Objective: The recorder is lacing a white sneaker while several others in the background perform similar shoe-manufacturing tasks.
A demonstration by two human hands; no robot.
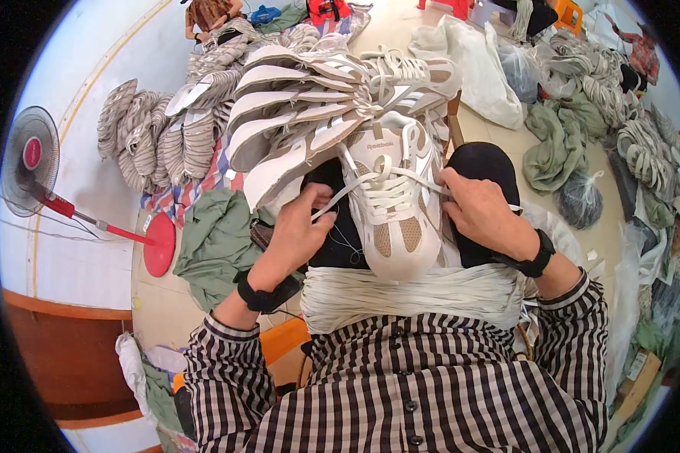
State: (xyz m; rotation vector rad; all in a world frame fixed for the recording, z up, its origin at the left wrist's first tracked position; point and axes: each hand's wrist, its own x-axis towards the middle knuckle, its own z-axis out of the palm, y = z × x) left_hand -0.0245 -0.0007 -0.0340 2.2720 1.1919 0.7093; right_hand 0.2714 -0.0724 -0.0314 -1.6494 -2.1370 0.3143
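Note:
A beige and brown sneaker upper (pixel 399 253) rests between my knees with its toe toward me. Its cream lace (pixel 341 198) is crossed near the tongue, and one strand runs out to each side. My left hand (pixel 304 225), left of the shoe, pinches one strand between thumb and fingers. On the other side my right hand (pixel 482 208) grips the opposite strand close to the eyelets. Across my lap lies a thick bundle of cream laces (pixel 408 300). Behind the shoe a fanned stack of uppers (pixel 302 113) leans left, next to another laced shoe (pixel 412 79).
A red floor fan (pixel 34 155) stands at the left by the wall. Bundles of shoe parts (pixel 147 136) lie on the floor there, others (pixel 642 162) at the right. Green cloth (pixel 211 245) and a white sack (pixel 472 72) lie nearby. Other people sit at the far edge.

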